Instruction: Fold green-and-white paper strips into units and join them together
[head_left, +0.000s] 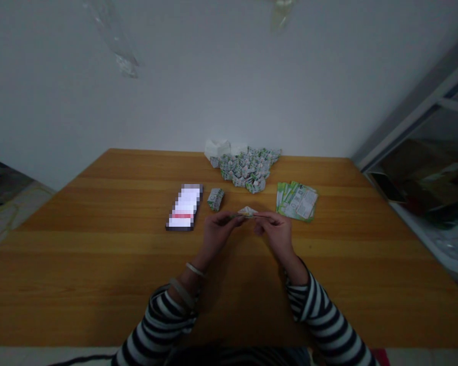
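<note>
As your left hand [217,234] and your right hand [275,235] meet above the middle of a honey-brown wooden table [99,264], they pinch a small, pale folded paper piece [247,212] between them; the fingertips of both hands are closed on it from either side, and neither hand has hold of anything else; the fine shape of the fold is too small and dim to make out. Your work at this moment is on that one piece; black-and-white striped sleeves [320,310] run from your forearms toward you, and a thin pale bangle [195,269] circles your left wrist. Beyond your hands, at the far edge, lies a heaped pile of small green-and-white folded paper pieces [246,170]; behind it sits a crumpled white sheet or bag [217,149], though you cannot tell whether it holds anything. To the far right lies a fanned stack of green-and-white printed paper slips [296,201]; to the far left sit a squat bundle of green-and-white folded paper [216,199] and a dark rectangular phone [184,207], its screen blurred.
</note>
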`<state>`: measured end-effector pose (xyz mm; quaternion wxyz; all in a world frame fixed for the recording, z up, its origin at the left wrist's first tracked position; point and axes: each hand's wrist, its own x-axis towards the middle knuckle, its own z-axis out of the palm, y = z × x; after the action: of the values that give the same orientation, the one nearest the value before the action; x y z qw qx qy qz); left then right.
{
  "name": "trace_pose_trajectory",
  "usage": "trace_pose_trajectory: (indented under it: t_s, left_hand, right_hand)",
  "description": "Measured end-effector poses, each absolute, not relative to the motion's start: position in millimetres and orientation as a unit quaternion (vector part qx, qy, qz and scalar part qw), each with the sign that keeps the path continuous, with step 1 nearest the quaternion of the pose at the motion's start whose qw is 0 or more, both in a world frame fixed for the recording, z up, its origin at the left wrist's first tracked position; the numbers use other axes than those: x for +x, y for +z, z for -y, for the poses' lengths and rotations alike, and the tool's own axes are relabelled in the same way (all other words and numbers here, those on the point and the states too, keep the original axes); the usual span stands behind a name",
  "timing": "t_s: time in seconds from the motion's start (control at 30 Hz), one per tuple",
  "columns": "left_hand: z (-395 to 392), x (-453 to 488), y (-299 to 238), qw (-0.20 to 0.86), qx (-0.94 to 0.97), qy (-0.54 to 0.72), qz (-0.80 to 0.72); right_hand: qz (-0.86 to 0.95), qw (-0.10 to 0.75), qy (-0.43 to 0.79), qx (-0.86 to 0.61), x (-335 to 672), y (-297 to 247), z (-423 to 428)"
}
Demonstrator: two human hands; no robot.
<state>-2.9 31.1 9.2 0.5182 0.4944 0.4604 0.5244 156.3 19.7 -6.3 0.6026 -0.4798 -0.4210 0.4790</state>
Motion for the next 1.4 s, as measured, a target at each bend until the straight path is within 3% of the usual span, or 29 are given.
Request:
trace_pose_trajectory:
  t_s: [0.27, 0.63, 0.77, 0.97, 1.4]
  left_hand:
    - [-30.1, 2.8, 5.2, 0.506, 0.465, 0.533, -0.493]
    - [-27.0, 10.9, 1.5, 0.588, 0.356, 0.569, -0.451]
    - [-29.6, 4.4, 0.5, 0.562, 0.448, 0.536, -0.443]
    - [-31.3, 0.1, 1.7, 0.414, 0.68, 0.438, -0.418]
    - [-25.8, 9.0, -4.7, 0.618, 0.543, 0.415, -0.389]
  right_hand:
    - [0.402, 0.617, 0.472, -0.485, 149.3, -6.3, -18.9]
    - [0.346, 0.676, 0.461, -0.459, 135.3, -6.7, -17.1]
    - [0.364, 0.675, 0.438, -0.469, 140.4, -6.5, -16.2]
    - [0.405, 0.646, 0.444, -0.47, 149.1, -2.7, -17.8]
    - [0.469, 0.632, 0.465, -0.406, 142.6, -12.4, -21.5]
